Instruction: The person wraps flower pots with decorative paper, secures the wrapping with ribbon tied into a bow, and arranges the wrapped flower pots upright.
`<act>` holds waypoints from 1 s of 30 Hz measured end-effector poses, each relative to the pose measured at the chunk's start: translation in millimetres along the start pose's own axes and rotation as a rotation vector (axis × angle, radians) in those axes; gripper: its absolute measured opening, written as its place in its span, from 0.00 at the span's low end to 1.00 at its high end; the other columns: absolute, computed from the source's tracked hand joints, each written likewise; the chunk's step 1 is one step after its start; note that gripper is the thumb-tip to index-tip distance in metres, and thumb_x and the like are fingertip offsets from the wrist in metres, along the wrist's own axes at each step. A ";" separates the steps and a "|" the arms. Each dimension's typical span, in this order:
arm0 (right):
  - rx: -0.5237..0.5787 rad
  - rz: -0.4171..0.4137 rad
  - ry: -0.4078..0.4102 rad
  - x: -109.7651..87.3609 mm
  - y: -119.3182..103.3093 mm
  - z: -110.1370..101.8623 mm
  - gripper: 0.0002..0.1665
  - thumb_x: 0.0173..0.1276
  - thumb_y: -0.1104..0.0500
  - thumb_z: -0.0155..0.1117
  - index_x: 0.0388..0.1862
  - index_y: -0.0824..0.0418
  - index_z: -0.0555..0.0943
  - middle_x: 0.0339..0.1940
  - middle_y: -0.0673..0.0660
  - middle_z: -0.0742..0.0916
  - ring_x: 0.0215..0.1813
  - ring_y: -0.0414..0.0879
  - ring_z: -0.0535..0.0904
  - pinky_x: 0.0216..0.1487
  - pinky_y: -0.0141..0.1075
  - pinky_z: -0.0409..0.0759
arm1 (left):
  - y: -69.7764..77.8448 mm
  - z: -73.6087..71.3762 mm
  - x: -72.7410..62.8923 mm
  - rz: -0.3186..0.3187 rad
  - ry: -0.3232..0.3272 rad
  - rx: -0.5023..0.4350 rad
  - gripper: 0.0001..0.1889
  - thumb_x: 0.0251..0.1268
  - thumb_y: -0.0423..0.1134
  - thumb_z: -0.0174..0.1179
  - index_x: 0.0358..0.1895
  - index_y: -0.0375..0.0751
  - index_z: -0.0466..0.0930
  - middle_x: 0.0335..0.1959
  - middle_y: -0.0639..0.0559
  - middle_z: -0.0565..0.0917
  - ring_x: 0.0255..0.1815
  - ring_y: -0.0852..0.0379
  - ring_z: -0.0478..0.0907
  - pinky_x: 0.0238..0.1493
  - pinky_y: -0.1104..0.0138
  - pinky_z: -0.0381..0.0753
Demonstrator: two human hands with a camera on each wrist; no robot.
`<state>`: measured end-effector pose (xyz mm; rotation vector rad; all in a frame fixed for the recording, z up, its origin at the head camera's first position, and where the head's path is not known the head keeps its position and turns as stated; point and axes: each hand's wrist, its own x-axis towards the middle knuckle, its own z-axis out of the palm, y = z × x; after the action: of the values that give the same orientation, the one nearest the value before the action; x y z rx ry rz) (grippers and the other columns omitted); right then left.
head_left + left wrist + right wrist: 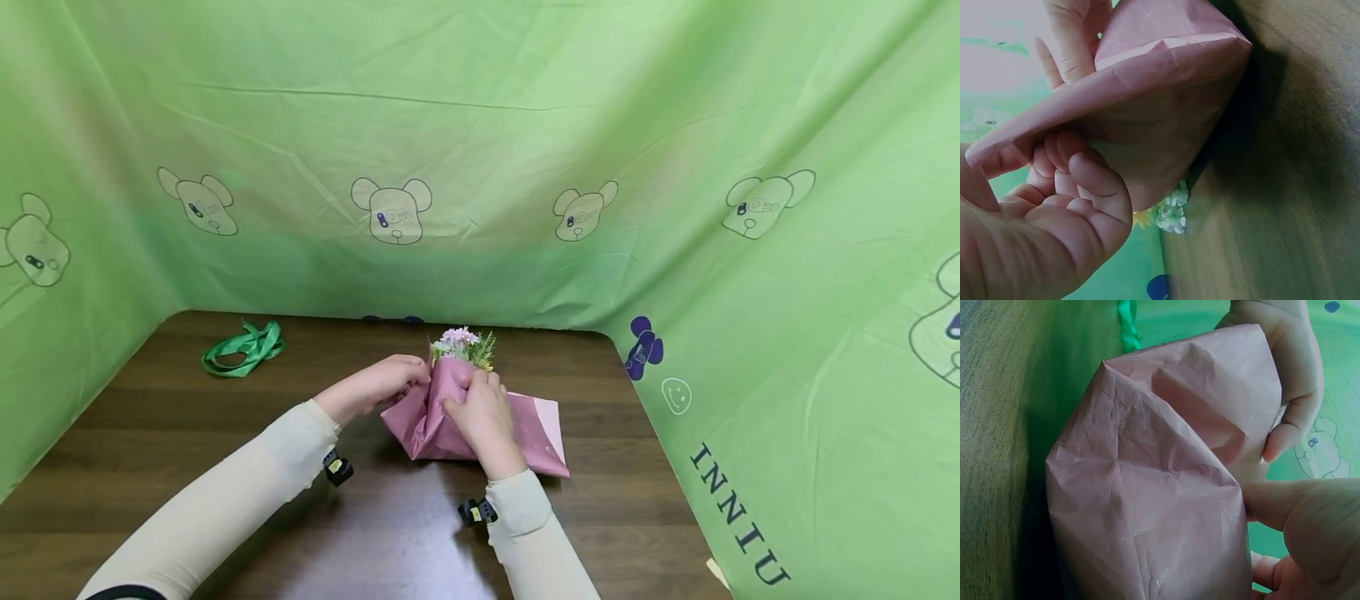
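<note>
A small bunch of flowers [459,337] with lilac blooms and green sprigs sticks out of pink wrapping paper [442,417] at the table's far middle. My left hand [388,382] pinches the paper's left edge, fingers curled under it and thumb on top, as the left wrist view shows beside the paper [1166,106]. On the other side, my right hand [483,412] grips the paper where it wraps around the stems, its thumb pressed on a fold in the right wrist view. The stems are hidden inside the paper. White and yellow petals [1172,215] peek out below it.
A loose coil of green ribbon [243,350] lies at the back left of the brown wooden table [225,458]. Green cloth [480,275] printed with bear heads hangs along the back and both sides. The paper's right flap [540,429] spreads over the table.
</note>
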<state>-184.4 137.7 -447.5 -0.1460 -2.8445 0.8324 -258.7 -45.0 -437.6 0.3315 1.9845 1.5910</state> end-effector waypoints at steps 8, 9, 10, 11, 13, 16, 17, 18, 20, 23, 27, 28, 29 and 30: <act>0.048 -0.003 0.002 -0.5 1.4 -1.4 0.24 0.59 0.47 0.76 0.45 0.60 0.80 0.49 0.62 0.80 0.51 0.57 0.77 0.52 0.51 0.78 | 3.7 9.1 1.2 0.099 0.017 0.093 0.09 0.69 0.33 0.60 0.29 0.43 0.73 0.20 0.58 0.68 0.19 0.63 0.60 0.23 0.71 0.60; 0.053 -0.004 0.003 -0.6 1.7 -1.5 0.24 0.59 0.46 0.76 0.45 0.60 0.80 0.50 0.61 0.80 0.51 0.58 0.77 0.53 0.52 0.78 | 3.6 10.6 1.6 0.116 0.030 0.123 0.09 0.68 0.34 0.61 0.28 0.43 0.74 0.20 0.58 0.69 0.20 0.63 0.61 0.23 0.71 0.61; 0.059 -0.007 0.007 -0.9 2.0 -1.3 0.24 0.59 0.46 0.76 0.45 0.59 0.80 0.50 0.61 0.80 0.51 0.58 0.77 0.53 0.52 0.78 | 3.7 12.2 1.6 0.131 0.046 0.157 0.09 0.67 0.34 0.62 0.28 0.42 0.76 0.21 0.58 0.70 0.21 0.62 0.63 0.23 0.71 0.63; 0.060 -0.010 0.010 -1.1 2.3 -1.1 0.24 0.59 0.45 0.75 0.45 0.59 0.81 0.50 0.61 0.80 0.51 0.58 0.77 0.53 0.52 0.78 | 3.8 13.6 1.6 0.143 0.062 0.188 0.08 0.67 0.34 0.63 0.28 0.42 0.77 0.22 0.57 0.72 0.21 0.62 0.65 0.23 0.71 0.64; 0.063 -0.017 0.020 -1.5 3.0 -0.6 0.24 0.59 0.44 0.75 0.44 0.59 0.81 0.50 0.62 0.81 0.51 0.58 0.78 0.52 0.52 0.79 | 4.4 16.0 1.4 0.164 0.094 0.246 0.08 0.65 0.34 0.65 0.27 0.41 0.80 0.22 0.56 0.75 0.22 0.61 0.68 0.23 0.71 0.66; 0.066 -0.022 0.047 -1.5 4.5 0.3 0.23 0.57 0.44 0.76 0.41 0.59 0.82 0.49 0.61 0.81 0.50 0.59 0.79 0.50 0.52 0.79 | 6.8 18.7 0.5 0.181 0.131 0.297 0.08 0.63 0.36 0.68 0.26 0.39 0.83 0.24 0.55 0.80 0.21 0.62 0.69 0.21 0.71 0.67; 0.065 -0.022 0.054 -1.2 5.3 0.7 0.23 0.56 0.45 0.77 0.41 0.58 0.83 0.48 0.61 0.81 0.49 0.59 0.80 0.48 0.52 0.80 | 7.7 19.5 0.1 0.180 0.138 0.301 0.08 0.63 0.36 0.69 0.26 0.40 0.84 0.23 0.55 0.80 0.20 0.62 0.68 0.20 0.71 0.66; 0.067 -0.024 0.062 -0.9 6.0 0.9 0.22 0.56 0.45 0.77 0.40 0.59 0.83 0.48 0.61 0.82 0.48 0.59 0.80 0.47 0.53 0.80 | 8.8 20.3 -0.4 0.182 0.144 0.305 0.09 0.63 0.37 0.69 0.26 0.40 0.85 0.23 0.55 0.81 0.19 0.62 0.67 0.19 0.71 0.66; 0.062 -0.029 0.072 0.0 7.6 1.3 0.22 0.55 0.46 0.76 0.40 0.59 0.83 0.47 0.60 0.82 0.48 0.59 0.80 0.47 0.52 0.80 | 9.9 22.1 -0.7 0.181 0.158 0.311 0.09 0.63 0.37 0.70 0.26 0.40 0.85 0.23 0.55 0.81 0.16 0.63 0.66 0.18 0.71 0.65; 0.066 -0.048 0.079 0.7 9.4 0.3 0.20 0.55 0.47 0.75 0.40 0.60 0.84 0.47 0.61 0.82 0.48 0.59 0.81 0.48 0.53 0.80 | 9.7 25.1 -0.5 0.184 0.183 0.322 0.08 0.62 0.39 0.72 0.27 0.41 0.87 0.23 0.55 0.83 0.15 0.63 0.66 0.17 0.70 0.66; 0.058 -0.063 0.066 2.4 9.6 -2.9 0.19 0.56 0.48 0.74 0.39 0.59 0.85 0.46 0.60 0.83 0.47 0.59 0.82 0.48 0.52 0.81 | 7.2 28.2 0.5 0.196 0.220 0.350 0.08 0.61 0.40 0.72 0.28 0.41 0.88 0.26 0.55 0.84 0.16 0.63 0.68 0.17 0.70 0.68; 0.051 -0.067 0.058 3.3 9.4 -3.7 0.18 0.56 0.48 0.74 0.38 0.59 0.85 0.45 0.60 0.83 0.46 0.58 0.82 0.47 0.52 0.81 | 6.7 28.7 0.6 0.196 0.223 0.356 0.08 0.61 0.41 0.72 0.28 0.42 0.88 0.26 0.55 0.85 0.16 0.63 0.69 0.17 0.70 0.69; 0.048 -0.068 0.045 4.0 9.1 -4.7 0.17 0.56 0.48 0.74 0.37 0.58 0.84 0.44 0.59 0.83 0.45 0.58 0.81 0.47 0.51 0.80 | 6.5 29.2 0.3 0.190 0.224 0.354 0.07 0.62 0.41 0.72 0.29 0.42 0.88 0.26 0.54 0.85 0.14 0.63 0.68 0.16 0.70 0.69; 0.041 -0.080 0.030 5.1 9.3 -6.0 0.16 0.56 0.48 0.74 0.37 0.58 0.84 0.43 0.59 0.83 0.44 0.57 0.81 0.46 0.50 0.80 | 5.7 29.2 0.2 0.191 0.226 0.357 0.08 0.62 0.41 0.71 0.29 0.42 0.88 0.26 0.54 0.85 0.14 0.63 0.68 0.16 0.70 0.69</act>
<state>-187.8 149.3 -446.8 -0.0388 -2.7832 0.8640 -243.1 -19.7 -436.1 0.5106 2.4822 1.4307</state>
